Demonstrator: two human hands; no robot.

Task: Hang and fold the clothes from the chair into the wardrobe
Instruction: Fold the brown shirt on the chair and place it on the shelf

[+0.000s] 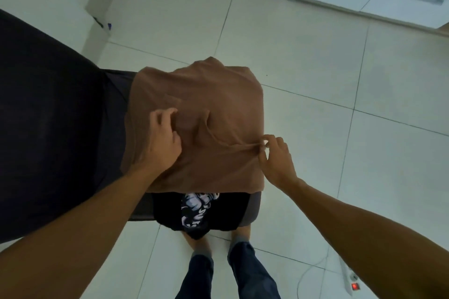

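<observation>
I see the brown shirt (pixel 194 128) spread over the chair (pixel 252 206) seat, on top of a black printed garment (pixel 196 211). Left hand (pixel 162 136) rests on the shirt, fingers curled into a fold. Right hand (pixel 274 155) pinches the shirt's right edge, pulling it taut. White tiled floor (pixel 315 56); power strip (pixel 351 277) lower right.

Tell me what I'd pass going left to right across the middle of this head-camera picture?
Black chair back → left hand, fingers curled into the cloth → brown garment spread over the seat → right hand, pinching the garment's edge → white tiled floor.
</observation>
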